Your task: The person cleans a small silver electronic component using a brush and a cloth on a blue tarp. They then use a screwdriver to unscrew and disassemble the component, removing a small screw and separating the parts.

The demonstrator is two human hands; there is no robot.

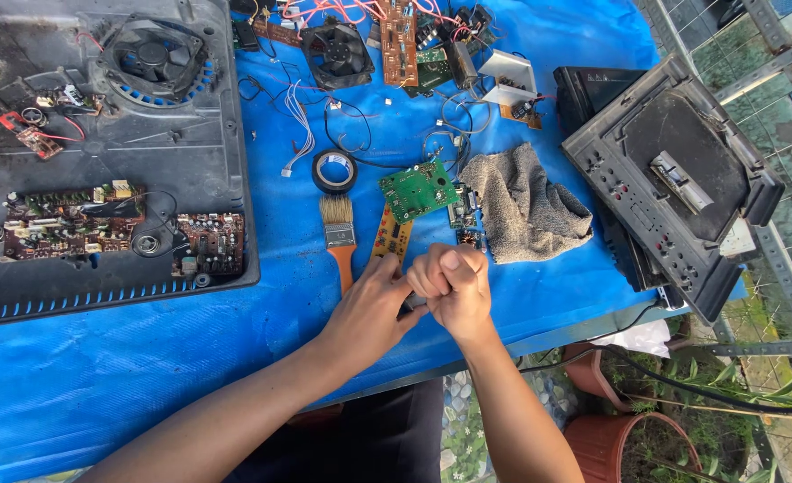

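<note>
Blue tarpaulin (521, 36) covers the outdoor bench, with potted plants and a wire fence off to the side. From the head view, your right hand (454, 284) is clenched into a fist with the thumb on top. Your left hand (374, 309) presses against it from the side, fingers curled toward something small and dark between them; what it is cannot be told.

Just above the grip lies a yellow circuit strip (392, 237) under a green circuit board (418, 190). A paintbrush (339, 234) lies just left of them and a grey rag (526, 206) to the right.

If your fist slips, it could jerk forward into those boards or knock the brush. The grip also sits near the bench edge, so a dropped piece might fall off. Farther away sit a roll of black tape (334, 170), an opened black appliance base (110, 152) and a black control panel (673, 179).
</note>
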